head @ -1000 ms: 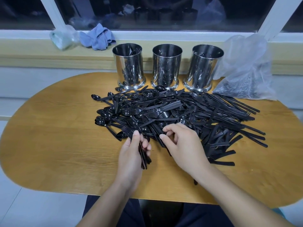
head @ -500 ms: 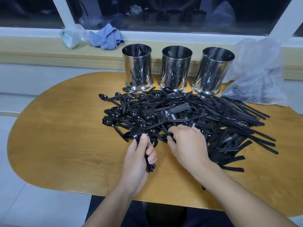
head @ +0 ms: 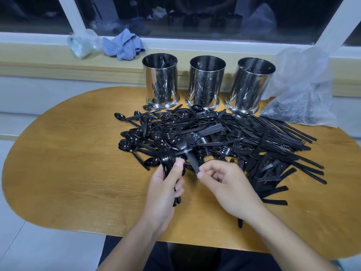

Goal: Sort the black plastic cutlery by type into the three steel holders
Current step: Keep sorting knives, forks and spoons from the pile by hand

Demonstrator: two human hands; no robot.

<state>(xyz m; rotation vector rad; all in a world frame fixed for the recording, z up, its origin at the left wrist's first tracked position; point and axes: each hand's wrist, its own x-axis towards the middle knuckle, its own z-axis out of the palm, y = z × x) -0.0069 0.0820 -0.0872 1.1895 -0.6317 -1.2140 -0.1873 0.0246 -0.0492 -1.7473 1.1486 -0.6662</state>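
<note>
1. the left hand (head: 166,190) is curled round a bundle of forks (head: 169,163), tines up and away from the body, handles poking out below the palm. the thumb presses on the front of the stack.
2. the right hand (head: 228,184) pinches the handle end of a single fork (head: 187,153) between thumb and forefinger; its head lies over the near edge of the pile (head: 224,141), and whether it is clear of the pile i cannot tell.
3. the step in hand looks like adding this fork to the bundle. it goes best if the fork is turned so its tines face the same way as the stack, then slid in under the left thumb so it nests.
4. lifting it straight up first should keep the tines from snagging neighbours and dragging them off the worktop (head: 68,173).
5. the bundle looks thick already; a loosened thumb could let the stack fan out, so ease only as much as the fork needs.
6. the three steel holders (head: 207,83) stand in a row behind the pile, near the window sill. dark pieces show inside the left one and the right one; their type is too hard to read, so check before dropping the bundle.
7. most cutlery is unsorted: spoons lie mostly left, what look like knives to the right.
</note>
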